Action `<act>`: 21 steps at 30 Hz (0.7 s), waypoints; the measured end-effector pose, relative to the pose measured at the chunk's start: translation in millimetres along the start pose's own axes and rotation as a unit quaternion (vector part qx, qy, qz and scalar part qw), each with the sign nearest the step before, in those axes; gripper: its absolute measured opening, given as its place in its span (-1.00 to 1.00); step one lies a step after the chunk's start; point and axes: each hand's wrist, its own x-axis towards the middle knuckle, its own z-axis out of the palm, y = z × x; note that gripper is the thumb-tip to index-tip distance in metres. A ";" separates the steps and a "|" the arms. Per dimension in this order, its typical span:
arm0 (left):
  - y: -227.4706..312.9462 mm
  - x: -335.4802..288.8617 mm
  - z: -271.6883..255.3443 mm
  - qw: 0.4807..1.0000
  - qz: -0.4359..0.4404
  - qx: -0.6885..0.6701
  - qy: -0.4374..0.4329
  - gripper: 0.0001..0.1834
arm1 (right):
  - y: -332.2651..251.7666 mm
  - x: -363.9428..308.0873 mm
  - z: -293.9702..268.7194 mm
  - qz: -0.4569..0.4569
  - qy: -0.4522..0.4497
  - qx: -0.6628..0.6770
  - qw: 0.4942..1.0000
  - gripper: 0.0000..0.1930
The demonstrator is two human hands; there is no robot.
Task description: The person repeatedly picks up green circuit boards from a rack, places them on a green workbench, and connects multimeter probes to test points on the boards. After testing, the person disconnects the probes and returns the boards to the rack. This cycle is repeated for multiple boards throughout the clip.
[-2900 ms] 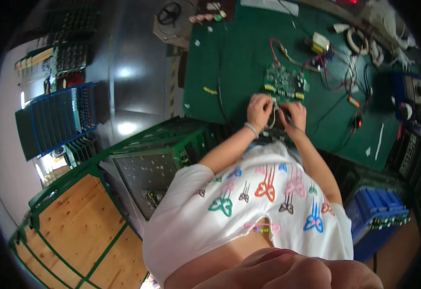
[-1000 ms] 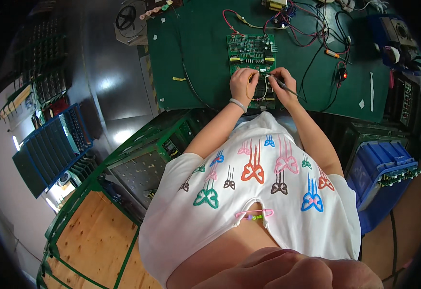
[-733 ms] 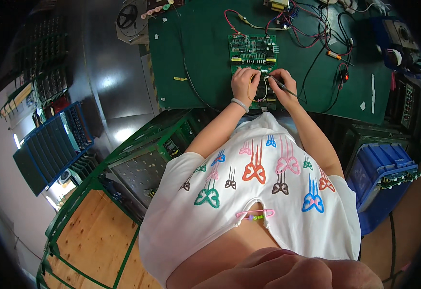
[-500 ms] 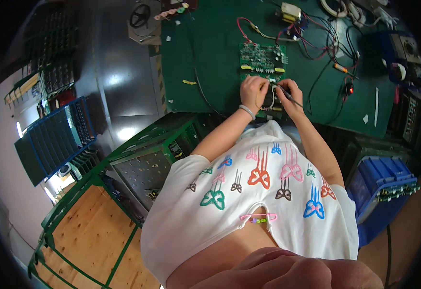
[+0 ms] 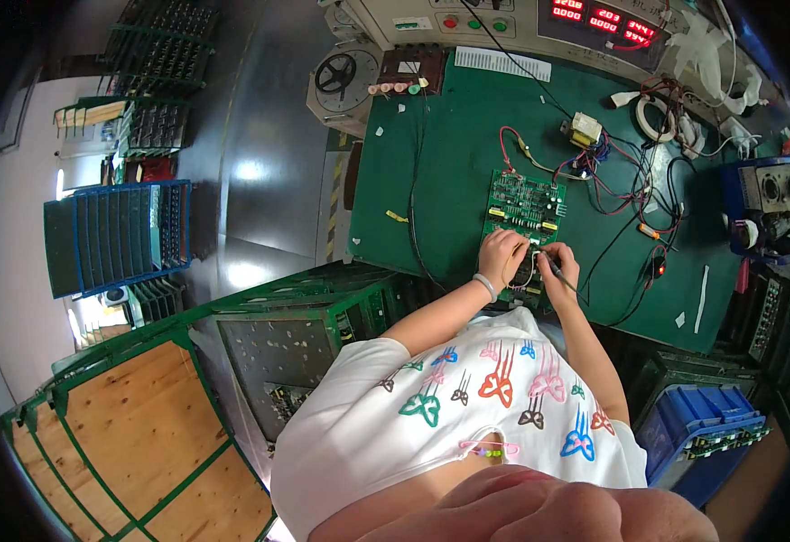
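Since half a second ago the view has tilted up, so the green circuit board (image 5: 525,204) and both hands sit lower in the picture; the hands have kept their places at its near edge. The left hand (image 5: 501,256) rests curled on the board. The right hand (image 5: 559,268) pinches a thin probe (image 5: 565,277). The board lies on the green counter (image 5: 449,163) among red and black wires (image 5: 625,194).
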 end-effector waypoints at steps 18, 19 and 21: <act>4.6 2.5 -5.0 1.000 0.012 -0.010 0.010 -0.93 | -1.5 -0.7 0.7 0.014 0.005 0.009 1.000 -0.83; 5.2 2.0 -5.0 1.000 0.013 -0.008 0.011 -0.93 | -2.2 -1.2 0.2 0.013 0.005 0.013 1.000 -0.83; 4.3 2.9 -6.3 1.000 0.015 -0.003 0.010 -0.92 | -2.9 -1.0 0.6 0.005 0.005 0.011 1.000 -0.84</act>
